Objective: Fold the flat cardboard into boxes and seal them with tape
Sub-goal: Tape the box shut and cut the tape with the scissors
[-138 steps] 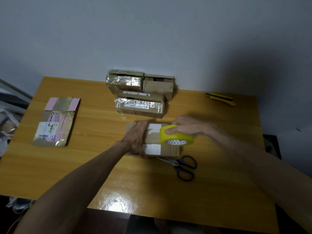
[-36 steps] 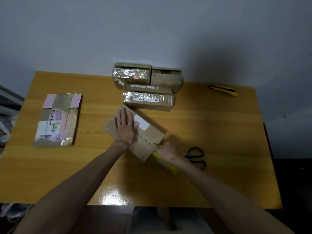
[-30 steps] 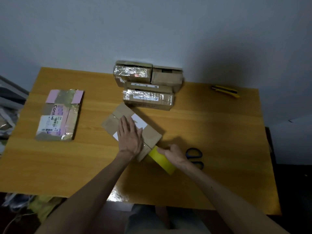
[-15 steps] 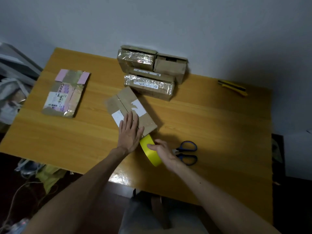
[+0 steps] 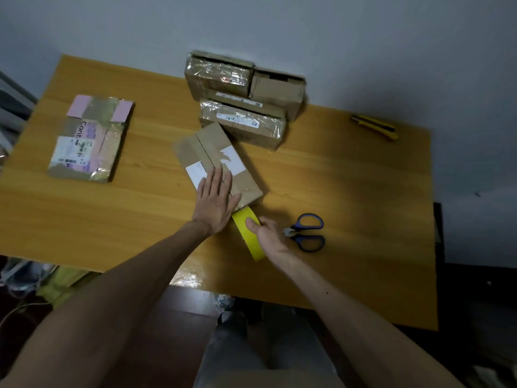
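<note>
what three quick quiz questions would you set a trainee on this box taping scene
1. True or false: the left hand lies flat on the brown box.
2. What does the right hand grip? A a marker; B the yellow tape roll; C a stapler.
3. Name the tool lying on the table just right of that hand.

Key: 1 true; 2 B; 3 the scissors.
</note>
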